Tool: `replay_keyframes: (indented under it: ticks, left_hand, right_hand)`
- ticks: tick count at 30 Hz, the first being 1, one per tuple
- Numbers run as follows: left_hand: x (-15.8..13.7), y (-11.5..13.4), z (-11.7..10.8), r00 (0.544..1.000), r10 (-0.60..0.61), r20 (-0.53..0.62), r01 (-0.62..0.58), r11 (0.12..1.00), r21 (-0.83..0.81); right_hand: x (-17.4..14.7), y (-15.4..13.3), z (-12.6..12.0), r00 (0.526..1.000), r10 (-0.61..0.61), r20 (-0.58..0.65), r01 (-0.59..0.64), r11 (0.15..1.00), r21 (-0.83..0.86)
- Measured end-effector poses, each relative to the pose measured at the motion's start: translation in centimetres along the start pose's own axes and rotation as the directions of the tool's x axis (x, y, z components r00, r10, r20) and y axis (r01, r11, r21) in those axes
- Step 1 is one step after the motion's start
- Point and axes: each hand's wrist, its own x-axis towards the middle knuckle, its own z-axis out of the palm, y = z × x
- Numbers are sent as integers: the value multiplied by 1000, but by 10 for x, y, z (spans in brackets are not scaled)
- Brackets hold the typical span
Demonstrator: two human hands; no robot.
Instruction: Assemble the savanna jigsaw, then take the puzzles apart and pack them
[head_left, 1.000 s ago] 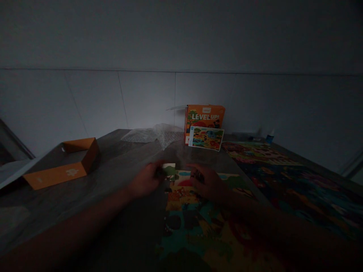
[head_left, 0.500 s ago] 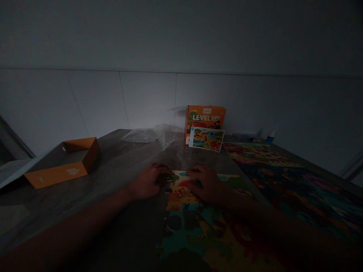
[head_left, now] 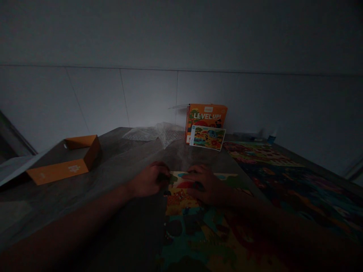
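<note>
A colourful jigsaw puzzle [head_left: 181,219] with animal pictures lies flat on the table in front of me. My left hand [head_left: 149,179] is at its far left corner, fingers curled inward and closed. The fingertips are in deep shadow, so what they hold, if anything, is hidden. Across the puzzle's far edge lies my right hand [head_left: 205,185], its fingers stretched out and somewhat apart, touching the printed surface. My right forearm covers part of the puzzle's right side.
Behind the puzzle stands an orange "LEVEL UP!" box [head_left: 208,113], with a picture card [head_left: 208,138] leaning on it. Bubble wrap [head_left: 159,133] lies to its left. An open orange box tray [head_left: 61,173] sits far left. More puzzles [head_left: 286,185] and a small bottle [head_left: 271,139] are right.
My left fingers have drawn in slightly at the puzzle's corner. My right hand has stayed at the far edge, its fingers shifting only a little. The view has tilted very slightly.
</note>
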Motion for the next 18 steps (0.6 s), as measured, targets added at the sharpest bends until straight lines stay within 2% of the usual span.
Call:
replay_keyframes:
  ticks: [4,12,16,18]
  left_hand:
    - [-1,-1,0,999,33,12,-33,999,-22]
    - [-1,2,2,1000,18,8,-18,1000,-6]
    - [-1,0,3,999,34,2,-34,999,-29]
    - [-1,-1,3,1000,23,4,-23,999,-27]
  right_hand:
    - [0,0,-2,1000,-2,-2,2,1000,18]
    - [4,-4,-5,1000,2,21,-1,1000,-20]
    - [7,-7,-27,993,108,40,-97,975,-202]
    - [3,-8,-43,981,179,69,-159,961,-227]
